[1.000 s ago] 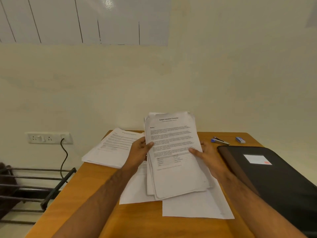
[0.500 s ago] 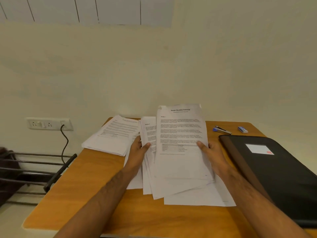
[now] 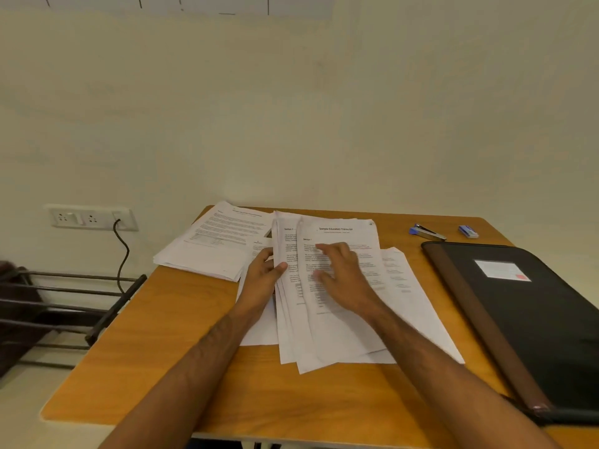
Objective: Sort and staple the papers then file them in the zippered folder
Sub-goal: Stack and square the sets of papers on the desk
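From the head camera we look down on a wooden table (image 3: 168, 367) set against a pale wall. In the middle lies a fanned bundle of papers (image 3: 327, 335), its top sheet headed in print, the lower sheets peeking out along the left edge. Our left hand (image 3: 264, 280) holds that left edge, thumb curled over the front of the sheets and fingers behind them, so it pinches the bundle. Our right hand (image 3: 343, 277) lies flat on the top sheet with fingers straight and spread, pressing it and gripping nothing. More loose sheets (image 3: 418, 306) spread out under the bundle toward the right.

A second stack (image 3: 214, 247) of printed pages sits at the far left corner of the table, just beside the bundle and partly overhanging the edge.

At the far right, near the wall, we see a stapler (image 3: 427, 233) with a blue end, and a little further right a small blue box (image 3: 468, 231); the two lie apart. The black zippered folder (image 3: 534, 319) lies closed along the right edge, a white label on its cover, well apart from our hands.

On the wall to the left is a socket (image 3: 90, 218) with a dark cord (image 3: 123, 254) hanging from it, above a dark metal rack (image 3: 64, 306).
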Motion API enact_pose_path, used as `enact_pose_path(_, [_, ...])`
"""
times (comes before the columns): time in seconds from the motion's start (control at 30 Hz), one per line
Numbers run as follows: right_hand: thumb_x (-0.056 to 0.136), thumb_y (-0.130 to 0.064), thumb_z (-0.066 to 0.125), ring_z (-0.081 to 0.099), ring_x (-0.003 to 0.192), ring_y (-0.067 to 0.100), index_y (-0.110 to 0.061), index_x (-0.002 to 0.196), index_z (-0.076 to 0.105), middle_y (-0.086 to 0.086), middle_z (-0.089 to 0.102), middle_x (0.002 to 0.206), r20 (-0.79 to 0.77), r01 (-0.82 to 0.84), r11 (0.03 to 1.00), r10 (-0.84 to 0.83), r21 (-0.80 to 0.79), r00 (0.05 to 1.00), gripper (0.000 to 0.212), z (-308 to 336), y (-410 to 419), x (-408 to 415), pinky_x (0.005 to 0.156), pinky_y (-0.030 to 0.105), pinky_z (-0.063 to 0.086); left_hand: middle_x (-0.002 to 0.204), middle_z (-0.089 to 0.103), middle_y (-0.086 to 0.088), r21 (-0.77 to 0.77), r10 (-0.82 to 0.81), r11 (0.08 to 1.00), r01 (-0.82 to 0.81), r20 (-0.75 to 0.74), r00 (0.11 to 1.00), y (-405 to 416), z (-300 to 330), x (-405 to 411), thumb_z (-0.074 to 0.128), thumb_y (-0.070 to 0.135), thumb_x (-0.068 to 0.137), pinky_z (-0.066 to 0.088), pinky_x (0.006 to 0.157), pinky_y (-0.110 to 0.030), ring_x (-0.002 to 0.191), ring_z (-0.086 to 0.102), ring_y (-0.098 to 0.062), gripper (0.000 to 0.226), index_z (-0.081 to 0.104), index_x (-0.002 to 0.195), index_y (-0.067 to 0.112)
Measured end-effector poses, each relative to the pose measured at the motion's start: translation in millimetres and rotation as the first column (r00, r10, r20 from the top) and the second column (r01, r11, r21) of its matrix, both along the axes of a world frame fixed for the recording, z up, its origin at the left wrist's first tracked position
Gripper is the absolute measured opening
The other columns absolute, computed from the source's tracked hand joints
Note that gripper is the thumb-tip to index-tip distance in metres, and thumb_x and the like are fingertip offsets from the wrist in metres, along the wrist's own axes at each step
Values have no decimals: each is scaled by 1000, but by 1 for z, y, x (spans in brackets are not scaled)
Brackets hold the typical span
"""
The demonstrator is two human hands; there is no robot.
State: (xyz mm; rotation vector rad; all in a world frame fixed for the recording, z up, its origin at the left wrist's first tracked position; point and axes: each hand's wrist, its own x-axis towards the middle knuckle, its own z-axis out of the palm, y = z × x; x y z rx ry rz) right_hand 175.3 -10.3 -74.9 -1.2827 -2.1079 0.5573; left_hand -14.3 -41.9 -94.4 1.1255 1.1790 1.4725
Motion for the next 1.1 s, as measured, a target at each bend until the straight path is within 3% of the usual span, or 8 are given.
enact_pose_path(0.23, [90, -59, 63, 46, 130, 17, -29, 143, 45, -5, 43, 141, -231, 80, 983, -118, -166, 966, 64, -24, -2, -28, 106, 44, 50, 121, 71, 4, -21, -18, 1000, 17, -33, 999, -2, -2, -2, 46, 23, 105, 59, 89, -46, 105, 71, -18, 31, 57, 134, 25])
enact_pose_path(0.47, [64, -93, 50, 53, 122, 15, -36, 135, 48, -9, 51, 133, -296, 78, 974, -141, -213, 945, 92, -23, -8, -30, 101, 44, 53, 122, 67, 7, 11, 28, 1000, -26, -209, 978, 5, -5, 5, 78, 29, 84, 58, 92, -37, 109, 67, -12, 49, 54, 126, 32])
enact_pose_path(0.53, [59, -97, 52, 56, 121, 14, -42, 129, 47, -11, 55, 130, -318, 68, 974, -135, -214, 938, 89, -24, -9, -32, 100, 42, 54, 123, 65, 9, 3, 43, 999, -44, -264, 964, 5, -6, 5, 80, 31, 81, 58, 90, -33, 109, 66, -11, 58, 51, 131, 30])
enact_pose_path(0.63, [81, -64, 71, 61, 114, 12, -36, 131, 46, -11, 61, 128, -349, 57, 970, -140, -237, 926, 62, -24, -10, -31, 95, 36, 57, 124, 64, 9, 7, 40, 999, -39, -287, 957, 6, -8, 5, 82, 30, 79, 59, 86, -29, 108, 66, -11, 63, 47, 131, 32])
enact_pose_path(0.77, [95, -23, 69, 65, 118, 18, -24, 139, 44, -6, 61, 130, -432, 38, 952, -173, -302, 885, 50, -23, -10, -25, 73, 17, 54, 135, 61, 5, 43, -1, 999, 9, -199, 980, 6, -12, 1, 79, 22, 84, 59, 88, -46, 116, 65, -19, 73, 36, 142, 39])
enact_pose_path(0.87, [97, -18, 66, 65, 114, 16, -23, 141, 42, -4, 61, 133, -466, 40, 949, -189, -312, 864, 50, -23, -10, -24, 68, 16, 55, 138, 58, 6, 86, 7, 996, 9, -186, 982, 4, -13, 1, 72, 16, 91, 60, 85, -44, 116, 65, -19, 74, 31, 146, 43])
enact_pose_path(1.0, [97, -17, 66, 64, 97, 5, -23, 140, 39, -5, 60, 127, -500, 33, 948, -197, -317, 843, 52, -23, -9, -22, 63, 14, 57, 133, 60, 3, 87, 42, 996, -24, -217, 975, 4, -10, 5, 66, 20, 95, 61, 82, -47, 105, 71, -21, 41, 48, 129, 34])
enact_pose_path(1.1, [97, -23, 67, 66, 85, 0, -28, 137, 38, -10, 63, 116, -507, 29, 947, -197, -320, 839, 49, -23, -8, -23, 60, 14, 55, 127, 64, 9, 90, 42, 996, -20, -253, 966, 4, -11, 5, 61, 35, 97, 58, 91, -45, 113, 66, -20, 23, 64, 118, 29])
